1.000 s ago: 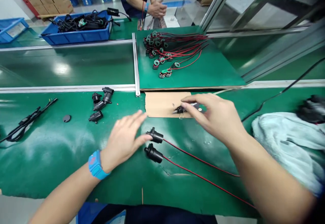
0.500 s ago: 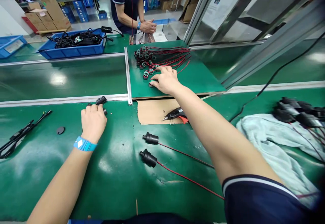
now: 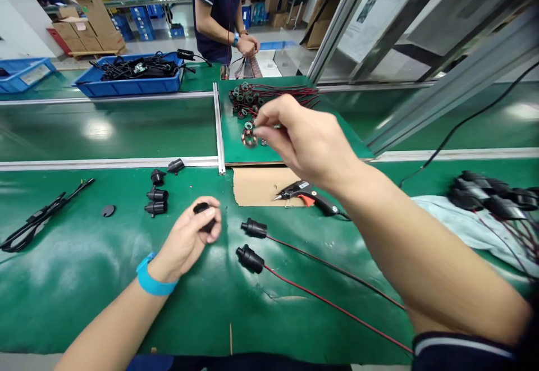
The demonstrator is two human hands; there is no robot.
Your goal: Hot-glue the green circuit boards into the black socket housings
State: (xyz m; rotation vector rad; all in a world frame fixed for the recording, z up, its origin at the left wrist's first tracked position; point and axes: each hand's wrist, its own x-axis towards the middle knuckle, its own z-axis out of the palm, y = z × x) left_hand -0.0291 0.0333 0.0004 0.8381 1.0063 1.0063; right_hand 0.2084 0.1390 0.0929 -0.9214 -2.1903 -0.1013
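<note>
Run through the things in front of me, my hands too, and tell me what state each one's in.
Left hand: closed around a black part
Right hand: raised, fingertips pinching a coil ring
Glue gun: lying on its side, nozzle over cardboard
Two wired housings: lying down, wires trailing right
Four loose housings: no wires showing
Black disc: flat
Blue bin: filled with tangled cables

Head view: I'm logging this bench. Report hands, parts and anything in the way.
Left hand gripping black part. Right hand pinching ring-shaped part, blurred. Possible obstruction: glue gun, partly on cardboard.
</note>
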